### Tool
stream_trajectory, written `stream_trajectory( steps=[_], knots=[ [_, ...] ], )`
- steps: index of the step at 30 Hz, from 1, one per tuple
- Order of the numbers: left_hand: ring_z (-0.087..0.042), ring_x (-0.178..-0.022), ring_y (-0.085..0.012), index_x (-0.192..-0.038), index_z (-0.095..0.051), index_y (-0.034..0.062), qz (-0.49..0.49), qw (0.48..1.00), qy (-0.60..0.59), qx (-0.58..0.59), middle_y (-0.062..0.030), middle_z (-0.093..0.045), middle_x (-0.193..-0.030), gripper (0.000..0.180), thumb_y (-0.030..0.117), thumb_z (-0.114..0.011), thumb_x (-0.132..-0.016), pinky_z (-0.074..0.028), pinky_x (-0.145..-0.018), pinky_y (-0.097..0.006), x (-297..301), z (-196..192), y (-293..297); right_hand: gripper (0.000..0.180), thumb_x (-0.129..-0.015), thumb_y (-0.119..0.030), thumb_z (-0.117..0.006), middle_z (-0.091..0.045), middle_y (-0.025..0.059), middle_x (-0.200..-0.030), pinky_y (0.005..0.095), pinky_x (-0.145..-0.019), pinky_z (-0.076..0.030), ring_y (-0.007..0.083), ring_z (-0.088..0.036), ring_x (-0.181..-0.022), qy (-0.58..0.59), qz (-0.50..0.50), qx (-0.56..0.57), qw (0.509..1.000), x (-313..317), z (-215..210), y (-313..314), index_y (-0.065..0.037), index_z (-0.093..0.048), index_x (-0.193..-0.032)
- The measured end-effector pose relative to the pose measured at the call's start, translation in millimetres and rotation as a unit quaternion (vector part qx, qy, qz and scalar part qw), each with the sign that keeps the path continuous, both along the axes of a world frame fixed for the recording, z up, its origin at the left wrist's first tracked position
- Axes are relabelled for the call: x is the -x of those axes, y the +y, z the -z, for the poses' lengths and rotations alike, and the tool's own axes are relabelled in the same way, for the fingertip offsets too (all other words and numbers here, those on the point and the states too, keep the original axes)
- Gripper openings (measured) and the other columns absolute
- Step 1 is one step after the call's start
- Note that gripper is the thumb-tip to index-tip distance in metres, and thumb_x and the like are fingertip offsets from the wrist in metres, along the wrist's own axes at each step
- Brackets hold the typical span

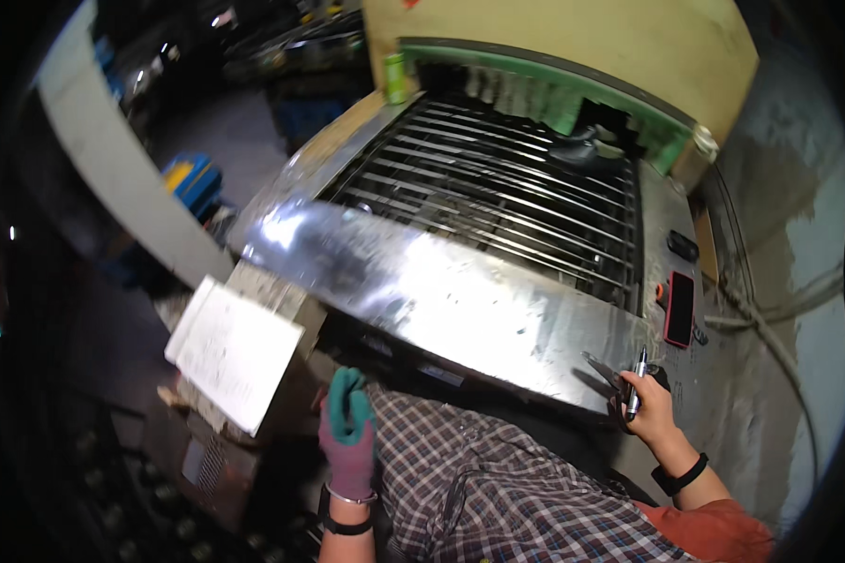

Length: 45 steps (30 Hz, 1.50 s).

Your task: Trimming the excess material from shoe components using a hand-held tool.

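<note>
My right hand [650,405] is bare and closed round a silver and black marker pen [638,385], held over the right end of a shiny metal ledge. Dark items, not clear enough to name, lie just beside these fingers. On my left hand [349,427] is a pink glove with teal fingertips. Its fingers are bent and pressed together beside my checked apron [498,469], and nothing shows in them. A stack of white paper sheets [239,352] rests on a stand to the left of this hand. Both wrists carry dark bands.
Beyond the metal ledge [441,281] lies a bed of metal rollers [479,188], running under a green-edged opening with hanging strips. A dark object [577,150] sits there. Right of the rollers are a red-edged phone [679,310] and a black mouse-shaped item [683,246]. A green can [395,80] stands far left.
</note>
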<state>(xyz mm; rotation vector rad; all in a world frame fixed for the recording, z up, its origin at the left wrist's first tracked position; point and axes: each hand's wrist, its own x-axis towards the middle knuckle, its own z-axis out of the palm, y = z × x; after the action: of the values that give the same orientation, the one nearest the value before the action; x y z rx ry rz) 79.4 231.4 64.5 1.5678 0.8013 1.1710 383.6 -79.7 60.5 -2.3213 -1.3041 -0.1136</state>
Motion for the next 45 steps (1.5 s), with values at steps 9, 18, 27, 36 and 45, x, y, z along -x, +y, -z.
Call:
stream_trajectory(
  steps=[9, 18, 27, 36, 45],
  knots=[
    [-0.048, -0.122, -0.0379, -0.138, -0.039, 0.0014, 0.275, 0.854, 0.315, -0.309, -0.0228, -0.047, -0.135, 0.075, 0.040, -0.069, -0.081, -0.040, -0.102, -0.042, -312, -36, 72, 0.046, -0.060, -0.022, -0.071, -0.050, 0.0082, -0.066, 0.0406, -0.048, -0.040, 0.0298, -0.053, -0.053, 0.001, 0.037, -0.062, 0.997, -36, 39, -41, -0.018, -0.063, -0.105],
    [-0.038, -0.129, -0.0429, -0.142, -0.029, -0.0028, 0.286, 0.738, 0.343, -0.506, -0.0285, -0.031, -0.144, 0.101, 0.056, -0.071, -0.071, -0.034, -0.107, -0.046, -602, 6, 160, 0.027, -0.076, -0.030, -0.071, -0.064, 0.0142, -0.078, 0.0358, -0.063, -0.050, 0.0248, -0.064, -0.070, 0.449, 0.160, 0.314, 0.821, -54, 19, -45, -0.009, -0.068, -0.092],
    [-0.063, -0.086, -0.0254, -0.138, -0.040, 0.0063, 0.187, 0.680, 0.489, -0.513, -0.0113, -0.062, -0.101, 0.059, 0.012, -0.058, -0.082, -0.052, -0.069, -0.037, -681, 50, 131, 0.049, -0.064, -0.015, -0.060, -0.051, 0.0076, -0.061, 0.0405, -0.043, -0.037, 0.0269, -0.048, -0.047, 0.123, -0.056, 0.115, 0.984, -33, 62, -93, -0.015, -0.068, -0.113],
    [-0.064, -0.065, -0.0194, -0.113, -0.055, -0.0033, 0.428, 0.868, 0.221, 0.119, -0.0095, -0.064, -0.079, 0.054, 0.035, -0.072, -0.079, -0.053, -0.064, -0.033, -439, -10, 62, 0.037, -0.071, -0.030, -0.068, -0.055, 0.0144, -0.069, 0.0427, -0.053, -0.042, 0.0348, -0.056, -0.060, 0.001, 0.011, -0.074, 0.997, -44, 59, -43, -0.009, -0.066, -0.101],
    [-0.061, -0.090, -0.0137, -0.118, -0.056, -0.0051, 0.188, 0.883, 0.096, 0.419, -0.0081, -0.064, -0.103, 0.037, 0.015, -0.065, -0.088, -0.052, -0.078, -0.029, -96, -66, -95, 0.051, -0.067, -0.009, -0.068, -0.054, 0.0158, -0.080, 0.0434, -0.058, -0.046, 0.0374, -0.057, -0.068, 0.007, -0.044, -0.105, 0.993, -43, 38, -29, -0.009, -0.056, -0.117]
  ],
)
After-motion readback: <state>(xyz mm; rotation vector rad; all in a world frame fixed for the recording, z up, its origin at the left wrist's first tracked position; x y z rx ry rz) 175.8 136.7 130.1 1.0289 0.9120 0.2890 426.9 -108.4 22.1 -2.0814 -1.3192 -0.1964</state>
